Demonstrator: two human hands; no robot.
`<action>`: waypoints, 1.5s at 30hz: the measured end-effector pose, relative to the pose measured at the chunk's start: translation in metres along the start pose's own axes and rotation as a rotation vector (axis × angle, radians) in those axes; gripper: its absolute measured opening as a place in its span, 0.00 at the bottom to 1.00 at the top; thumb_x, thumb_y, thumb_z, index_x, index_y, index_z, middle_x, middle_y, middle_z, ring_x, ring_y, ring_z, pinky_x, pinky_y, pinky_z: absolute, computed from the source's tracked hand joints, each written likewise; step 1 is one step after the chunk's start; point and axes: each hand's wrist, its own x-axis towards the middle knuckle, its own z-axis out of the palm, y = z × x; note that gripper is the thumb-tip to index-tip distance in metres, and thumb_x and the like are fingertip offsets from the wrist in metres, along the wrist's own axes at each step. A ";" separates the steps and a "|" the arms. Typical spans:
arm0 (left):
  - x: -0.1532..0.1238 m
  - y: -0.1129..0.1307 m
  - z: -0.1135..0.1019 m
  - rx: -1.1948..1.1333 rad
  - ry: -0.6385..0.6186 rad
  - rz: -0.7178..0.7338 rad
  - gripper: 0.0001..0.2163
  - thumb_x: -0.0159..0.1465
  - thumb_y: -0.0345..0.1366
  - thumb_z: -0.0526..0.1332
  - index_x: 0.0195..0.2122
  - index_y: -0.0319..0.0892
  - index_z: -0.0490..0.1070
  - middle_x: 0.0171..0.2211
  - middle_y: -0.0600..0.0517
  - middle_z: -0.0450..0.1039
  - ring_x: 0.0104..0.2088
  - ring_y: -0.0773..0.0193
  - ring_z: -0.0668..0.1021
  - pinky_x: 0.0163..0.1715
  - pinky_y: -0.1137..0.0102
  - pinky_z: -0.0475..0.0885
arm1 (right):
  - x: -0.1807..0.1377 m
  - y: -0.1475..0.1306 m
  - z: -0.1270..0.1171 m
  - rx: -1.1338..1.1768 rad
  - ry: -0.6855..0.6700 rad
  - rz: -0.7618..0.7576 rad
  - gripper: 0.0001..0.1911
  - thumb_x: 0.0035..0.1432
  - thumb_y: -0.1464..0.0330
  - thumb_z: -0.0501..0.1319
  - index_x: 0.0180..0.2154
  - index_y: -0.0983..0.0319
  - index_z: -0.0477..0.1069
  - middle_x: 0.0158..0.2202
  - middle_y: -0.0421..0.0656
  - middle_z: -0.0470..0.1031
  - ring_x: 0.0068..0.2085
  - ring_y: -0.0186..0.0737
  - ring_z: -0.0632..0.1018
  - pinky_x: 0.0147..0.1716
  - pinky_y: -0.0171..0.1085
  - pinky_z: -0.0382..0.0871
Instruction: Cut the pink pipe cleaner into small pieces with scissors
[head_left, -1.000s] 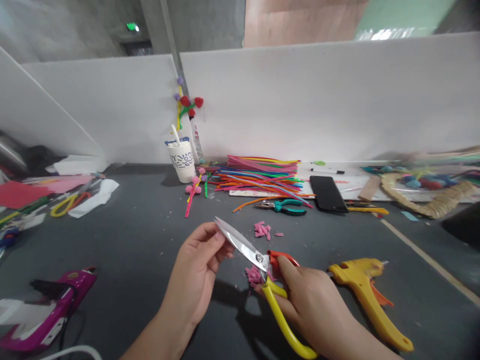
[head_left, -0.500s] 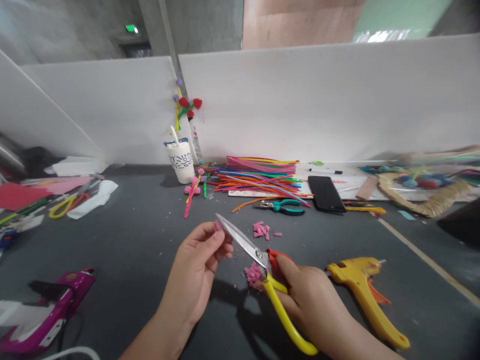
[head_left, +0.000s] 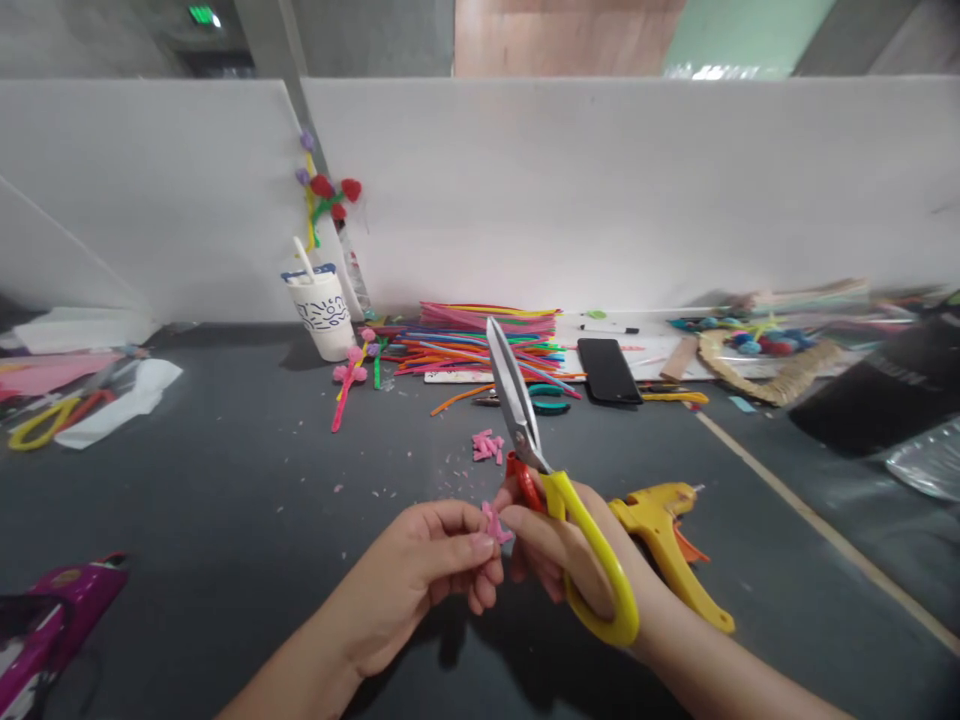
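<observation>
On the table (head_left: 247, 530): clippings (head_left: 488, 446) lie beyond left hand (head_left: 442, 560) and right hand (head_left: 559, 540), scissors (head_left: 556, 488) in the latter. Pliers (head_left: 551, 407) behind clippings; stem bundle (head_left: 480, 345) behind pliers, before partition (head_left: 600, 190). Cup (head_left: 322, 312) left of bundle, phone (head_left: 609, 371) right. Glue gun (head_left: 673, 562) right of right hand.

Single head-worn view, forward and down, close above hands (head_left: 435, 560) (head_left: 553, 538) and table (head_left: 225, 500).

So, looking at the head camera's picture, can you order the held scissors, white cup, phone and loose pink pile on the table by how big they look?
1. Held scissors
2. White cup
3. Phone
4. Pink pile
</observation>
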 end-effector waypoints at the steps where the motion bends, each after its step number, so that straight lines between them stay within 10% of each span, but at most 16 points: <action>1: 0.000 -0.001 0.000 0.003 -0.005 -0.011 0.05 0.54 0.32 0.61 0.23 0.37 0.70 0.21 0.52 0.69 0.19 0.72 0.69 0.21 0.77 0.62 | 0.000 0.000 0.000 -0.003 -0.014 0.011 0.08 0.50 0.63 0.53 0.26 0.61 0.63 0.11 0.31 0.62 0.10 0.26 0.60 0.10 0.26 0.53; 16: 0.002 0.000 0.002 0.205 0.155 0.083 0.03 0.51 0.31 0.63 0.24 0.36 0.71 0.20 0.52 0.70 0.20 0.70 0.70 0.23 0.74 0.65 | 0.002 0.010 0.001 -0.072 0.006 -0.030 0.06 0.50 0.67 0.53 0.24 0.61 0.59 0.16 0.32 0.61 0.13 0.25 0.59 0.11 0.25 0.53; 30: -0.001 0.023 -0.020 -0.076 0.407 0.431 0.02 0.53 0.28 0.61 0.25 0.37 0.73 0.21 0.54 0.71 0.21 0.73 0.71 0.22 0.80 0.65 | 0.001 0.024 -0.001 -1.064 0.133 -0.448 0.06 0.52 0.65 0.52 0.32 0.61 0.59 0.22 0.40 0.69 0.22 0.38 0.70 0.21 0.33 0.53; 45: -0.004 0.023 -0.022 -0.126 0.459 0.513 0.02 0.52 0.30 0.62 0.27 0.39 0.74 0.23 0.54 0.72 0.22 0.73 0.71 0.23 0.79 0.66 | 0.001 0.029 0.003 -1.144 0.142 -0.507 0.09 0.53 0.64 0.52 0.36 0.62 0.60 0.21 0.40 0.72 0.21 0.39 0.73 0.20 0.33 0.53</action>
